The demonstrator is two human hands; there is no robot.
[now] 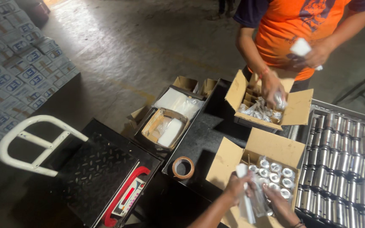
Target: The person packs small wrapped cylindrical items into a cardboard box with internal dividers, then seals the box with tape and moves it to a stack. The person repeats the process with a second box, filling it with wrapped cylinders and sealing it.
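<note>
Left hand [236, 185] and right hand [275, 198] both grip our clear plastic-wrapped metal cylinder [256, 200] over the near brown cardboard box [229, 158]; seating it comes next.

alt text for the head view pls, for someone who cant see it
The person's left hand and right hand hold a clear plastic sleeve over an open cardboard box of shiny metal cylinders. Opposite, a co-worker in an orange shirt reaches into a second box; a tape roll lies on the dark table.
</note>
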